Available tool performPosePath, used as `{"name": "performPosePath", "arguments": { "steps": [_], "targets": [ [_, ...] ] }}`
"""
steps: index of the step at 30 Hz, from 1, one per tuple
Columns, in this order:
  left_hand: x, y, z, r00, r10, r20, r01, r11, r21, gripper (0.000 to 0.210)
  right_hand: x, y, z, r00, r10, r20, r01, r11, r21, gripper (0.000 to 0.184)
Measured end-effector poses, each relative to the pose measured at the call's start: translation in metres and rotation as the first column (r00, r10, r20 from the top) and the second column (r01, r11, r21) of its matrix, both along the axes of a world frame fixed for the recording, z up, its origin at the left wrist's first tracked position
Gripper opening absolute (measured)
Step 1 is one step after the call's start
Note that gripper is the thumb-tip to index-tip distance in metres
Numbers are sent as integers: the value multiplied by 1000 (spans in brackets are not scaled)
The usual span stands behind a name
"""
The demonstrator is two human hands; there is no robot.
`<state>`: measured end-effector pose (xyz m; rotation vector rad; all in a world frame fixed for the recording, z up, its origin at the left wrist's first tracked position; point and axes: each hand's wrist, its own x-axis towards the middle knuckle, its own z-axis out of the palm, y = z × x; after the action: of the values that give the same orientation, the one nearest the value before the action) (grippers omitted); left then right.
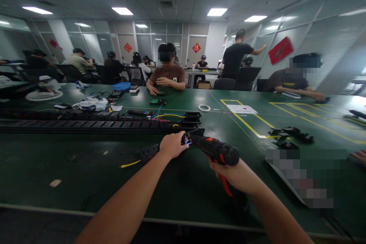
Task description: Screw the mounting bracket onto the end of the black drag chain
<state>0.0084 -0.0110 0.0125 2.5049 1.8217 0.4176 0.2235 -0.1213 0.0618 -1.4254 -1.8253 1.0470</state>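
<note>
My left hand (pixel 173 145) is closed around one end of a black socket strip (pixel 149 152), near the middle of the green table. A small part with a lit, shiny face (pixel 187 138) shows at its fingertips. A yellow wire (pixel 130 164) sticks out to the left of the strip. My right hand (pixel 225 173) grips a black and orange cordless screwdriver (pixel 215 148) by its handle. The driver points left, its tip right at the small part; whether it touches a screw cannot be made out. Just behind lies a long black power strip (pixel 100 125) with a row of sockets.
Loose coloured wires (pixel 168 115), a roll of white tape (pixel 204 108) and a blue basket (pixel 122 86) lie further back. Black plastic parts (pixel 291 136) and a white sheet (pixel 241 109) are to the right. A person (pixel 166 72) works across the table; another person's hand (pixel 359 156) shows at the right edge.
</note>
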Motion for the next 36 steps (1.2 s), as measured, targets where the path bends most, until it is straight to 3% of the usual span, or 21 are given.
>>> {"name": "performPosePath", "arguments": {
  "steps": [19,36],
  "targets": [
    [1,-3,4,1000,22,2,-22,999,-31,64,-4,-2,0,996,-70,-57,69,998,-10,16],
    [0,1,-1,1000,-8,2,8,1000,12,63,-1,1,0,999,-15,-37,14,1000,-24,14]
  ]
}}
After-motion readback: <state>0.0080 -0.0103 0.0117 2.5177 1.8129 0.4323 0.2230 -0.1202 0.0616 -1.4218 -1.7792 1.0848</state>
